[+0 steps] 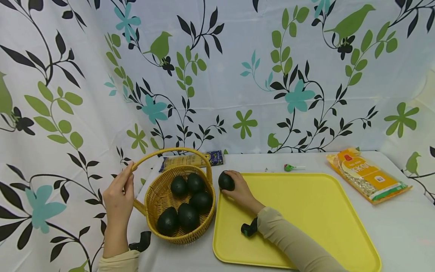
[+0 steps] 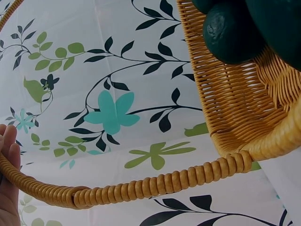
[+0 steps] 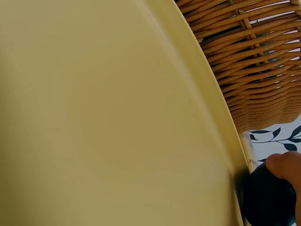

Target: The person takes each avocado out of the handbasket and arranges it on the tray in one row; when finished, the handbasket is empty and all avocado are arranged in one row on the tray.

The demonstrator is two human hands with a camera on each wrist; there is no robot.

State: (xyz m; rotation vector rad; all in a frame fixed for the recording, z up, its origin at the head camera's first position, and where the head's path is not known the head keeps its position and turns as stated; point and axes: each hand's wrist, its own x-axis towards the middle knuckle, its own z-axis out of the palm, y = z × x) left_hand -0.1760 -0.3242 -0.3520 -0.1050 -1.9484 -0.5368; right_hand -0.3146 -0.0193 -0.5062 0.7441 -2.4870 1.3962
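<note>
A yellow wicker basket (image 1: 149,200) with several dark avocados (image 1: 188,217) in it stands left of the yellow tray (image 1: 299,211). My left hand (image 1: 119,192) grips the basket's arched handle (image 2: 141,187) on its left side; in the left wrist view only the fingers (image 2: 10,150) show at the edge. At the tray's far left corner, my right hand (image 1: 242,190) holds one avocado (image 1: 225,181) between thumb and fingers. The right wrist view shows this avocado (image 3: 269,197) beside the tray's rim, with the thumb over it. Whether it touches the tray I cannot tell.
A yellow pack with a dark blue end (image 1: 215,158) lies behind the basket. Beyond the tray is a small lollipop (image 1: 289,167). On the right lies an orange bag of oats (image 1: 368,175). A patterned curtain (image 1: 217,83) hangs at the back and left.
</note>
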